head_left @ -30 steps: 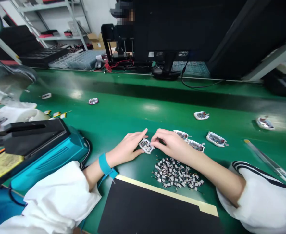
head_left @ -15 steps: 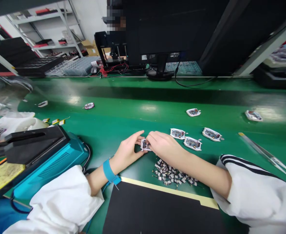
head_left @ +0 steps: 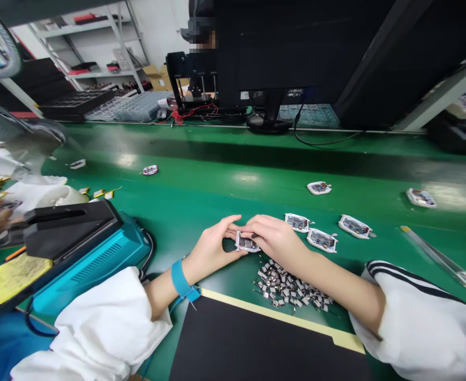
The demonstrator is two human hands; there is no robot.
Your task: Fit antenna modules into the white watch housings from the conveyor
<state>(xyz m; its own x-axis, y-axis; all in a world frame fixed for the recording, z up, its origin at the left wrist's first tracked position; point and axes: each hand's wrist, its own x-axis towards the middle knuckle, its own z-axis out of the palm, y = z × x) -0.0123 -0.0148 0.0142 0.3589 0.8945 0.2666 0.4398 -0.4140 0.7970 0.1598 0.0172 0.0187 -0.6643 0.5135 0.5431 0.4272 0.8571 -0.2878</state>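
Pinching a white-framed circuit module [head_left: 246, 242] from both sides, the fingertips of the left hand [head_left: 212, 248] and right hand [head_left: 274, 238] hold it pressed together just above the green workbench [head_left: 201, 196]. Two similar modules [head_left: 297, 223] lie just beyond the right hand, and a heap of small metal components [head_left: 290, 286] lies below the grip, towards the person

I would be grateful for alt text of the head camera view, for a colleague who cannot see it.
The person's left hand and right hand hold a small white-framed circuit board over a green workbench, beside a heap of tiny metallic components.
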